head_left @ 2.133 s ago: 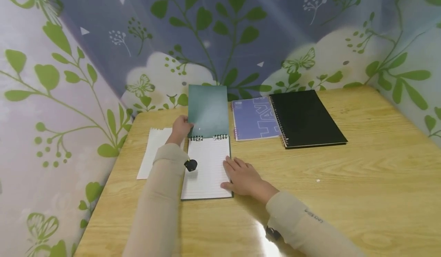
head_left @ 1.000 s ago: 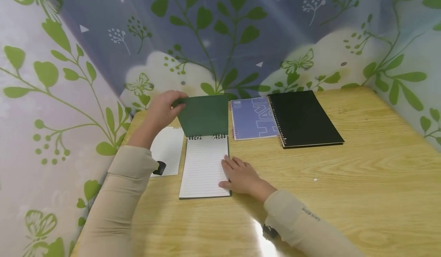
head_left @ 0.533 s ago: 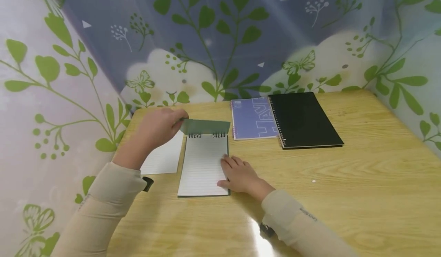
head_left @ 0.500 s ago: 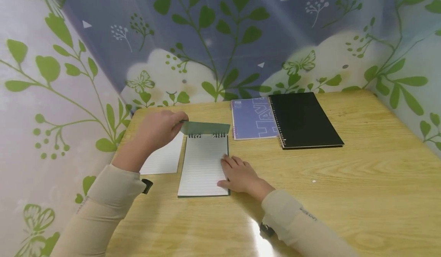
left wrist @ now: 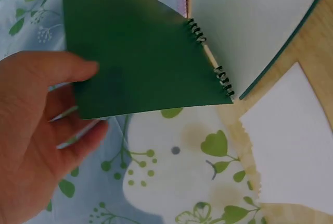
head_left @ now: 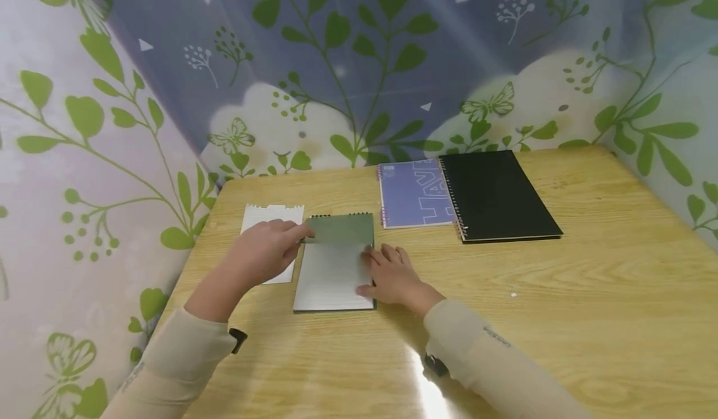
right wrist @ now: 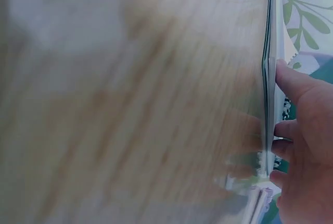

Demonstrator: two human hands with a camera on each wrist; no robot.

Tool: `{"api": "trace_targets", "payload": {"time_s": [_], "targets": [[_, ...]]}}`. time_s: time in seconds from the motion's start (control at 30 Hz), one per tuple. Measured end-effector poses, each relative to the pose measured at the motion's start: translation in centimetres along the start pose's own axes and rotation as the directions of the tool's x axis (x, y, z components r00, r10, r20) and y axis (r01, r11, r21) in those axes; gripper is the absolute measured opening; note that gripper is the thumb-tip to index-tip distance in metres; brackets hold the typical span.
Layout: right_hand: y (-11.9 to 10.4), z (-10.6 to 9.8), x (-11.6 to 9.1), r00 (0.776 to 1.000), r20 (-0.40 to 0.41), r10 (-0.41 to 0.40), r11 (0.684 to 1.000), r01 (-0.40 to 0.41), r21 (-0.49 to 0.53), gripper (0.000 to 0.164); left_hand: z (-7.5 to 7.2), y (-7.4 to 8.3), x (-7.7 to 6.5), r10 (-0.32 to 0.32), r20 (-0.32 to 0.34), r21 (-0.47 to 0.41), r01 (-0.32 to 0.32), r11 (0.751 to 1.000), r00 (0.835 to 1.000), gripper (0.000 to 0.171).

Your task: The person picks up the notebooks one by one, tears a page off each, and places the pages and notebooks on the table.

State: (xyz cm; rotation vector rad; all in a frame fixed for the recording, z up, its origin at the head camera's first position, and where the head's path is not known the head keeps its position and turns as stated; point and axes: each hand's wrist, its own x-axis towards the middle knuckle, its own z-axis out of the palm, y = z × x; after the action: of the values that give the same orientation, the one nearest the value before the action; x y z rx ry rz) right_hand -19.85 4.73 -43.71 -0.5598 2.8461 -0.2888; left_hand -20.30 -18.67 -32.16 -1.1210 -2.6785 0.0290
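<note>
A top-bound spiral notepad with a lined white page [head_left: 331,288] lies at the left of the table. Its green cover [head_left: 344,227] slopes over the upper part of the page in the head view. My left hand [head_left: 266,254] pinches the cover's left corner; the left wrist view shows the thumb on top of the cover [left wrist: 130,52] and fingers below. My right hand [head_left: 395,279] rests along the pad's right edge with relaxed fingers, the fingertips on the page. A loose torn-edged sheet [head_left: 275,212] lies left of the pad, partly hidden under my left hand.
Behind and to the right lies a purple-blue spiral notebook [head_left: 412,194], with a large black spiral notebook [head_left: 499,194] beside it, overlapping its right edge. A tiny white scrap [head_left: 513,294] lies on the wooden table [head_left: 561,344]. Patterned cloth [head_left: 314,32] hangs at the back.
My left hand has taken the cover's far edge and swung it up from flat behind the rings, then down toward me over the page. The right hand has stayed on the pad.
</note>
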Motion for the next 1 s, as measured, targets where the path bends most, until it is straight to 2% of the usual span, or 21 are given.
{"api": "trace_targets", "payload": {"time_s": [0.1, 0.17, 0.27, 0.33, 0.43, 0.5, 0.57, 0.63, 0.67, 0.7, 0.83, 0.9, 1.0], "targets": [[0.2, -0.2, 0.1, 1.000, 0.025, 0.007, 0.999, -0.008, 0.046, 0.075, 0.9, 0.4, -0.7, 0.003, 0.093, -0.013, -0.002, 1.000, 0.996, 0.035], [0.7, -0.6, 0.0, 0.999, 0.050, -0.020, 0.995, 0.015, 0.102, 0.070, 1.7, 0.7, -1.1, 0.002, 0.126, -0.017, 0.001, 1.000, 0.992, 0.040], [1.9, -1.5, -0.4, 0.995, 0.058, -0.079, 0.972, 0.064, 0.225, 0.058, 2.7, 1.2, -1.4, -0.010, 0.169, -0.037, 0.016, 0.999, 0.986, 0.046], [2.8, -2.0, -0.7, 0.994, 0.023, -0.103, 0.953, 0.092, 0.289, 0.052, 3.2, 1.5, -1.5, -0.021, 0.190, -0.058, 0.032, 0.998, 0.982, 0.048], [3.5, -2.6, -1.1, 0.997, -0.016, -0.076, 0.892, 0.075, 0.445, 0.049, 3.7, 1.8, -1.7, -0.045, 0.227, -0.082, 0.065, 0.994, 0.973, 0.052], [3.5, -2.6, -1.2, 0.998, -0.032, -0.056, 0.834, 0.065, 0.548, 0.050, 4.0, 1.9, -2.0, -0.060, 0.250, -0.084, 0.083, 0.993, 0.966, 0.053], [3.1, -2.4, -1.3, 0.999, -0.020, -0.029, 0.762, 0.035, 0.647, 0.053, 4.3, 2.1, -2.2, -0.057, 0.266, -0.075, 0.080, 0.994, 0.962, 0.053], [2.5, -1.9, -1.4, 1.000, -0.021, -0.018, 0.738, 0.027, 0.675, 0.056, 4.8, 2.2, -2.4, -0.052, 0.281, -0.075, 0.076, 0.994, 0.958, 0.054], [2.2, -1.6, -1.4, 0.999, -0.028, -0.022, 0.740, 0.035, 0.672, 0.057, 5.1, 2.2, -2.6, -0.048, 0.284, -0.074, 0.072, 0.995, 0.958, 0.054], [1.8, -1.3, -1.3, 0.999, -0.040, -0.020, 0.758, 0.041, 0.651, 0.058, 5.5, 2.3, -2.7, -0.043, 0.287, -0.074, 0.067, 0.995, 0.957, 0.054], [0.8, -0.4, -1.3, 0.996, -0.086, -0.015, 0.895, 0.052, 0.442, 0.059, 7.4, 2.6, -3.3, -0.021, 0.304, -0.075, 0.046, 0.996, 0.952, 0.056], [0.5, -0.1, -1.3, 0.995, -0.097, -0.016, 0.947, 0.046, 0.317, 0.059, 8.2, 2.7, -3.5, -0.018, 0.310, -0.070, 0.042, 0.997, 0.951, 0.058], [0.3, -0.1, -1.1, 0.996, -0.088, -0.027, 0.974, 0.046, 0.224, 0.060, 8.7, 2.8, -3.6, -0.047, 0.335, -0.093, 0.083, 0.992, 0.941, 0.057]]}}
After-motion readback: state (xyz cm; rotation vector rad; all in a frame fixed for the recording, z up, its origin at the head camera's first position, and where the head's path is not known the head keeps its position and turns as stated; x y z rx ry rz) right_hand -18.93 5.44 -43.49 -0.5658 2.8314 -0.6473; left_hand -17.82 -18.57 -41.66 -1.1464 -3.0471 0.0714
